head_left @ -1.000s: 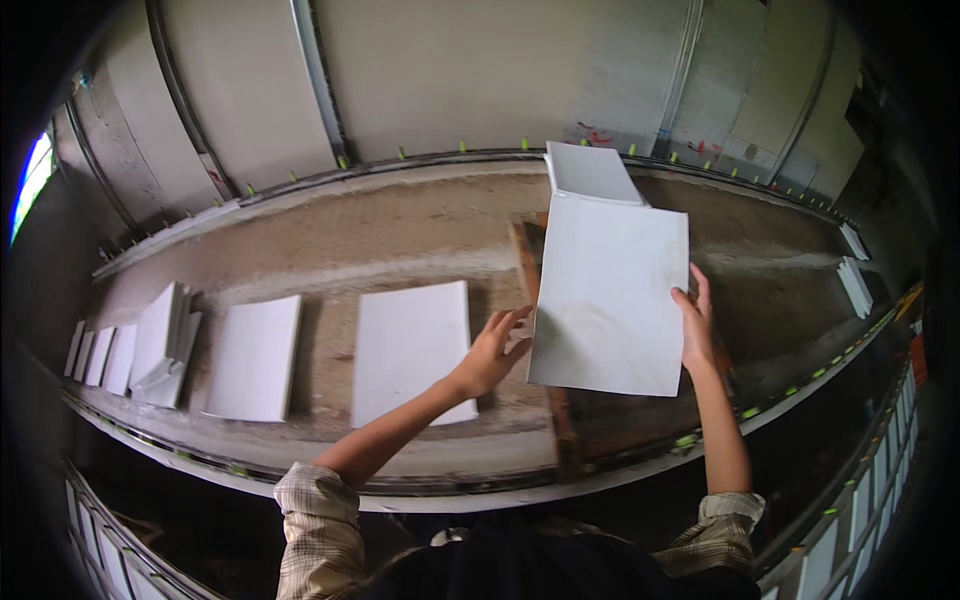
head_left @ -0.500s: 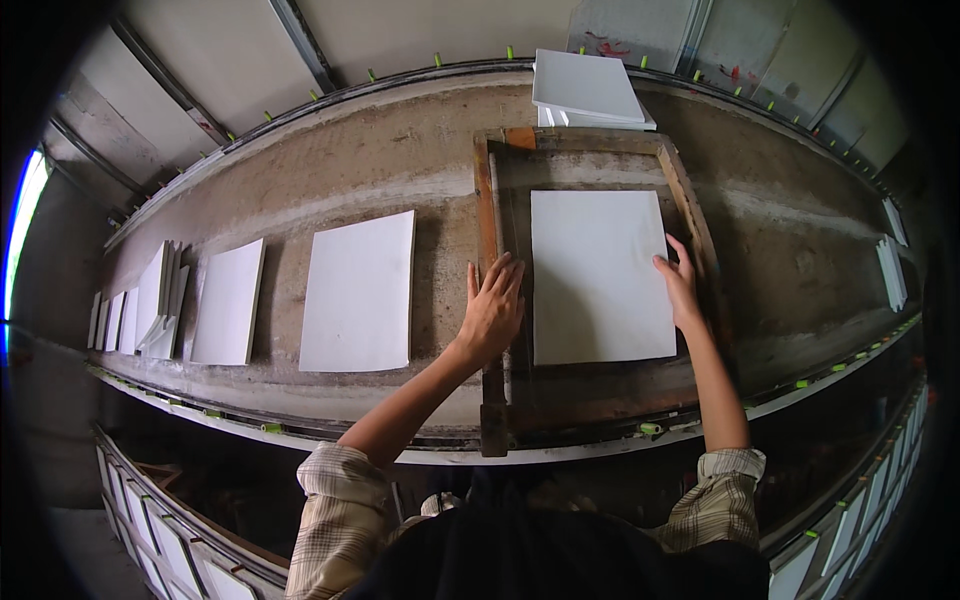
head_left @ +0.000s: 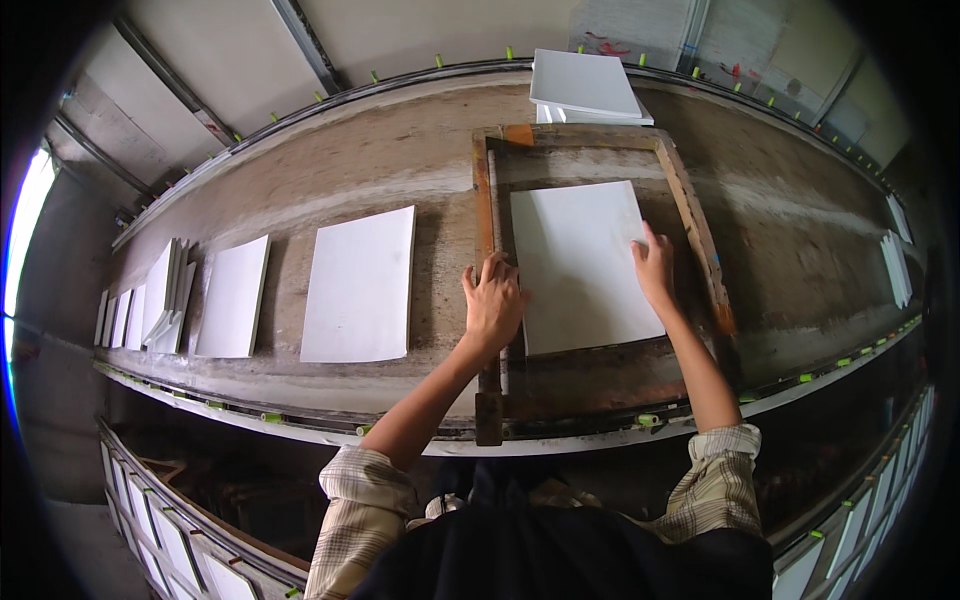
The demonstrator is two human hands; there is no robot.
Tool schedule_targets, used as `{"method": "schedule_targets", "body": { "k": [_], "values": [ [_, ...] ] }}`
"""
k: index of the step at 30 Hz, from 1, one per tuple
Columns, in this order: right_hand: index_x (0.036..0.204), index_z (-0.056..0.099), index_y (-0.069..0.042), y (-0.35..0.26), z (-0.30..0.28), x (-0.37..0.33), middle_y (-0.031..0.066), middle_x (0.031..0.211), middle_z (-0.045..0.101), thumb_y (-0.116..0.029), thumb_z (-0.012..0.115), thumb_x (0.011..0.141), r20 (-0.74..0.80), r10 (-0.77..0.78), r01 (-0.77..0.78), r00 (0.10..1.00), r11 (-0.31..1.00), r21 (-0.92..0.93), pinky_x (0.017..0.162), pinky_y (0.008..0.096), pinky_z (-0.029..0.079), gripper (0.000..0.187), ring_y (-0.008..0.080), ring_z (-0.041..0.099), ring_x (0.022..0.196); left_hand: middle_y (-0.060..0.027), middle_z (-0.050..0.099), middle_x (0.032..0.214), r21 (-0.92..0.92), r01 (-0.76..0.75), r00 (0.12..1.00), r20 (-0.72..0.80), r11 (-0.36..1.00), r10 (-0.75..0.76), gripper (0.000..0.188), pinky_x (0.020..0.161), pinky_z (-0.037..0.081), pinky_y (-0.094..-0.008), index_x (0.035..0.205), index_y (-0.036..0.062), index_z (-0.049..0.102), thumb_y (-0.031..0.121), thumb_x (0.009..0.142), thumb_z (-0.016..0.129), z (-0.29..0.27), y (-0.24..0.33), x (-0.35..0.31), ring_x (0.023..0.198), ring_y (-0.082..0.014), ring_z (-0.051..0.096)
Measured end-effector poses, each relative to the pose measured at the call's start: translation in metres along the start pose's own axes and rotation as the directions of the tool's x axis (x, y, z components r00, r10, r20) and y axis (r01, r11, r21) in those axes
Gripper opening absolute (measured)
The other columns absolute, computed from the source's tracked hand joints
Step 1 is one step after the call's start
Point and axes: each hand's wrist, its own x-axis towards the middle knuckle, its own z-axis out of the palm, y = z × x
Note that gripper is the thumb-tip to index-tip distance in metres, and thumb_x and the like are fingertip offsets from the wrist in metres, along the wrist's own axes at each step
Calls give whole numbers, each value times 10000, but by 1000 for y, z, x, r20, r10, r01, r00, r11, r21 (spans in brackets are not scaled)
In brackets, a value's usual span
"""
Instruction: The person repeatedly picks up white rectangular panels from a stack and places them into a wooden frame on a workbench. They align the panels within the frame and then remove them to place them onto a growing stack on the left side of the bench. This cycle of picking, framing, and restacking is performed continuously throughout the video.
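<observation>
A white rectangular sheet [head_left: 575, 265] lies slightly turned inside a worn wooden frame [head_left: 484, 195] on the long brown table. My left hand [head_left: 493, 305] rests on the frame's left rail, its fingers bent over the wood beside the sheet's left edge. With thumb and fingers, my right hand [head_left: 655, 270] holds the sheet's right edge, above the middle of that side. How far its fingers reach under the sheet is hidden.
Left of the frame lie two separate white sheets [head_left: 358, 285] and a leaning group of white sheets [head_left: 165, 295]. A white stack [head_left: 585, 85] stands behind the frame. Green clips [head_left: 271, 417] line the table's rails. Racked panels [head_left: 175, 545] stand below, at lower left.
The sheet inside the frame has shifted left and turned slightly counterclockwise. My right hand moved left with its edge. My left hand's fingers are more bent over the rail.
</observation>
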Motion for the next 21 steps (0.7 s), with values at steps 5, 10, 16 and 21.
{"method": "schedule_targets", "body": {
  "k": [5, 10, 16, 21],
  "values": [
    [1212, 498, -11, 7, 12, -3, 187, 985, 498, -182, 587, 816, -21, -6, 6, 1000, 1000, -25, 861, 442, 373, 441, 354, 439, 955, -66, 519, 1174, -36, -20, 999, -35, 999, 19, 381, 1010, 225, -495, 1094, 54, 577, 291, 797, 607, 0, 0, -1, 1247, -188, 317],
    [1225, 498, -41, 6, 8, -11, 168, 968, 513, -186, 594, 820, -29, 18, -18, 999, 1000, -4, 861, 421, 381, 441, 330, 458, 954, -90, 515, 1156, -62, -61, 997, -52, 996, 58, 347, 997, 236, -498, 1045, 44, 597, 269, 781, 618, 0, -2, -1, 1235, -205, 327],
    [1208, 491, 13, -1, 0, -11, 205, 1000, 486, -202, 582, 834, 39, 14, -13, 999, 1000, -11, 858, 433, 392, 441, 353, 438, 975, -89, 528, 1134, -47, -86, 994, -74, 995, 82, 344, 983, 256, -493, 1058, 64, 609, 270, 783, 631, -2, -2, -3, 1223, -215, 341],
    [1206, 492, 11, -7, -4, -11, 211, 1058, 470, -193, 572, 834, 38, 6, -3, 999, 995, -98, 858, 437, 392, 432, 349, 436, 994, -108, 513, 1143, -14, -82, 996, -30, 997, 81, 357, 988, 243, -519, 1066, 53, 592, 269, 783, 617, 0, -1, -1, 1225, -223, 336]
  ]
}}
